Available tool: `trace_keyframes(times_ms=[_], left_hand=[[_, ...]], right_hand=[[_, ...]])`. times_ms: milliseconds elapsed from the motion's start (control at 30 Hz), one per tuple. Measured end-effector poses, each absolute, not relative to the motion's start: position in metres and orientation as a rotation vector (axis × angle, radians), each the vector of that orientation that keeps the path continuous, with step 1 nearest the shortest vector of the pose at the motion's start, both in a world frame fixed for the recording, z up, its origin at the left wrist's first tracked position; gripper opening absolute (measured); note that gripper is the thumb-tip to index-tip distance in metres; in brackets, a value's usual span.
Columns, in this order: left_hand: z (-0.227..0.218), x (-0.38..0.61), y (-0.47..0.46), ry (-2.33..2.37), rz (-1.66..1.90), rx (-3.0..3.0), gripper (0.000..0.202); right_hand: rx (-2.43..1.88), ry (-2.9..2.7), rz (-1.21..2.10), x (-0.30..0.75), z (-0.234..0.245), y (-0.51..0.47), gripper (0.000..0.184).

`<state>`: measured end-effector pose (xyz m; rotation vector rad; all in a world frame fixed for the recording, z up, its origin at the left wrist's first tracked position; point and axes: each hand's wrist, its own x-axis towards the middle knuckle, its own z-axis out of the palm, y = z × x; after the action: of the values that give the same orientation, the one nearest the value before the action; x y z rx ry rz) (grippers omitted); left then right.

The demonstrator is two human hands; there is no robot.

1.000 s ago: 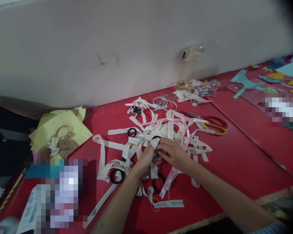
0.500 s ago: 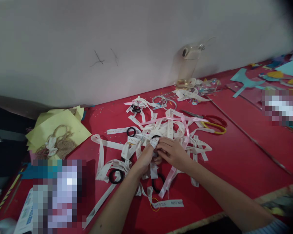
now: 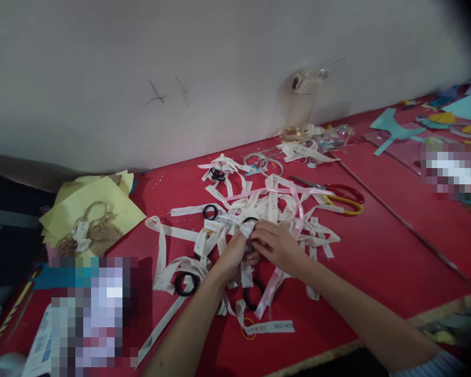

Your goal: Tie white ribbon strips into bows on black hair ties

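My left hand point(image 3: 234, 255) and my right hand point(image 3: 272, 242) meet over a heap of loose ribbon. Both are closed on a white printed ribbon point(image 3: 247, 227), pinched between their fingertips. Just behind the fingers shows part of a black hair tie point(image 3: 251, 220); whether the ribbon is wrapped around it I cannot tell. More white ribbons point(image 3: 259, 201) lie tangled around the hands, with a pink ribbon point(image 3: 299, 207) running through them. Other black hair ties lie on the left point(image 3: 187, 284) and below the hands point(image 3: 254, 294). Near the front, a yellow elastic band point(image 3: 248, 329) rests around a ribbon end.
Scissors point(image 3: 343, 199) with red and yellow handles lie behind my right hand. A clear bottle point(image 3: 299, 115) stands against the wall. Yellow paper sheets point(image 3: 118, 204) with brown twine point(image 3: 104, 230) sit left on the red table point(image 3: 377, 251). Light blue paper point(image 3: 396, 128) lies far right.
Almost nothing differs. Both hands stay closed on the white ribbon with only a slight shift of the fingers, and the whole view has moved a little.
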<state>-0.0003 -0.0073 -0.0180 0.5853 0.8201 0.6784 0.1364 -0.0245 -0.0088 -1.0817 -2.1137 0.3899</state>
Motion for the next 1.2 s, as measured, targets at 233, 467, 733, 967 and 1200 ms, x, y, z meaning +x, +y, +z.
trace_keyframes(times_ms=[233, 467, 733, 967, 1200], left_hand=[[-0.016, 0.0, -0.007, 0.819, 0.667, 0.561, 0.041], [-0.02, -0.001, -0.008, 0.775, 0.678, 0.57, 0.039], [-0.01, 0.0, -0.008, 0.814, 0.658, 0.563, 0.041], [-0.011, 0.0, -0.008, 0.806, 0.642, 0.566, 0.041], [-0.011, 0.0, -0.008, 0.807, 0.651, 0.572, 0.041]], right_hand=[[-1.085, -2.128, 0.383, 0.137, -0.008, -0.025, 0.014], [-1.1, -2.14, 0.379, 0.137, -0.007, -0.025, 0.012], [-1.11, -2.16, 0.377, 0.137, -0.007, -0.025, 0.011], [-1.119, -2.166, 0.384, 0.137, -0.005, -0.026, 0.011], [-1.12, -2.163, 0.402, 0.137, -0.007, -0.026, 0.011]])
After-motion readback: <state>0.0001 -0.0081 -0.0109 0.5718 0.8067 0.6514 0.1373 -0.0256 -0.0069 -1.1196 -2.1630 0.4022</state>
